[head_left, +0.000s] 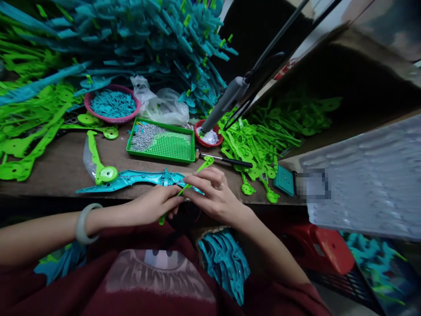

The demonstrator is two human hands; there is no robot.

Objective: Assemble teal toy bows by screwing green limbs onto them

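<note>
Both hands meet at the bench's front edge around a slim lime-green plastic part, which slants from upper right to lower left. My left hand pinches its middle. The fingers of my right hand are bent over the same part, with thumb and fingertips close to it; exactly what they grip is hidden. Just beyond lies a long blue plastic piece, its right end behind my fingers. At its left end sits a green arm with a round disc and a clear blade-like piece.
Behind stand a green tray of small metal pieces, a pink basket of blue parts and a red bowl under a hanging grey electric screwdriver. A black-handled tool lies nearby. Green parts and blue parts are heaped around.
</note>
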